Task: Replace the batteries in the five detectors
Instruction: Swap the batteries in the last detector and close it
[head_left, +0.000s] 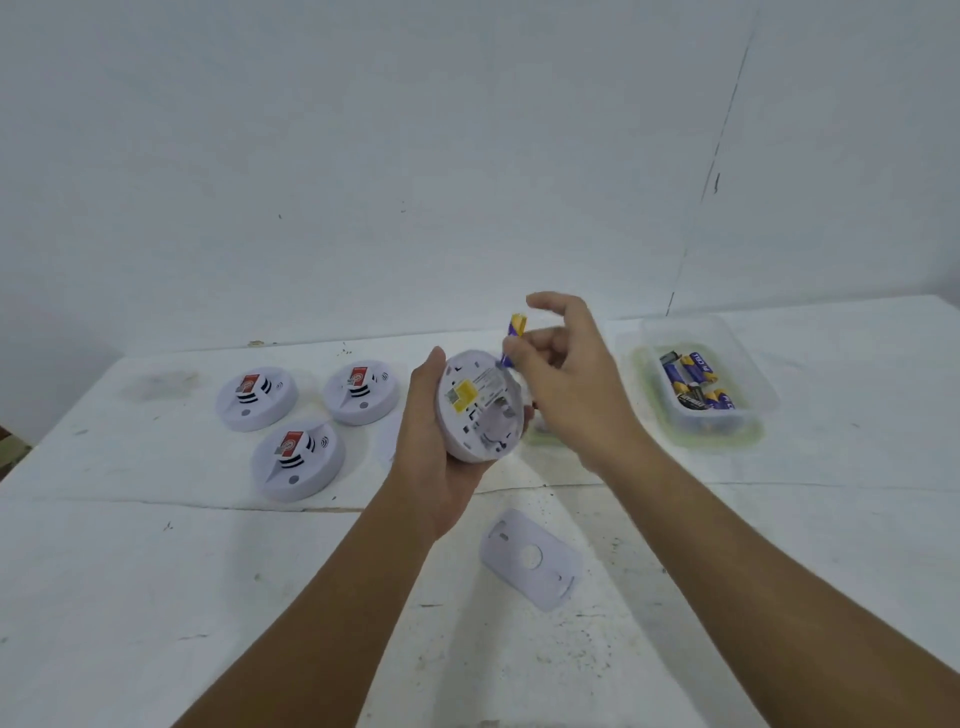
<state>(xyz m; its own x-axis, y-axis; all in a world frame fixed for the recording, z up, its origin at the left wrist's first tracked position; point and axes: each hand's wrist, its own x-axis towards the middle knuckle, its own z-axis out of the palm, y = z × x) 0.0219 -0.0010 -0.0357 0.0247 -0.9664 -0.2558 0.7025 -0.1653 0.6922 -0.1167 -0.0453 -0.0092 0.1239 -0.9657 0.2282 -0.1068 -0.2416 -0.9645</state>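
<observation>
My left hand cradles the open detector from below and behind, its back turned up toward me and tilted to the right, so the battery bay faces my other hand. My right hand pinches a purple-and-yellow battery between thumb and fingertips, with the index finger lifted clear above it. The battery stands nearly upright, leaning a little: its yellow end is up and its lower end sits right at the detector's upper rim, touching or just short of it; I cannot tell which. What matters for the next move, as I judge it, is that the battery's long axis points down into the back of the detector from the upper right, while the bay itself lies lower and to the left, near the yellow label. The right hand is the nearer one to do the seating; the left only has to hold the body steady. The detector's removed back plate lies flat on the tabletop below my hands. Three other detectors sit face up well to the left, and the clear box of batteries stands to the right, within reach of my right hand.
</observation>
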